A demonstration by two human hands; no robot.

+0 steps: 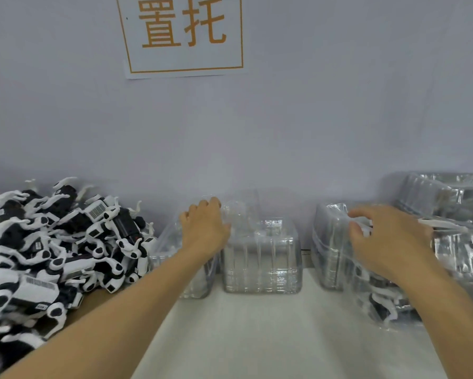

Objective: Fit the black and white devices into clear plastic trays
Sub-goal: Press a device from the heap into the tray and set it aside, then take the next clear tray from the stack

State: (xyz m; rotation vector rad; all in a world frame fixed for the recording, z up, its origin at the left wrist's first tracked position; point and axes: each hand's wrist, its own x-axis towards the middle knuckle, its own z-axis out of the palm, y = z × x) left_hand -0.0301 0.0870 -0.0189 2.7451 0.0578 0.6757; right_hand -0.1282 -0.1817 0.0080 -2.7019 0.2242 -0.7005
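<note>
Glossy ribbed clear trays [262, 258] under both hands, left [204, 228], right [388, 239]

To your left, the heaped devices [52, 242] show smooth black-and-white plastic. Ahead and to your right, the stacked trays [262, 258] are clear, glossy plastic catching glare. The tabletop [271, 332] looks matt white; the far sign [183, 36] is paper.
</note>
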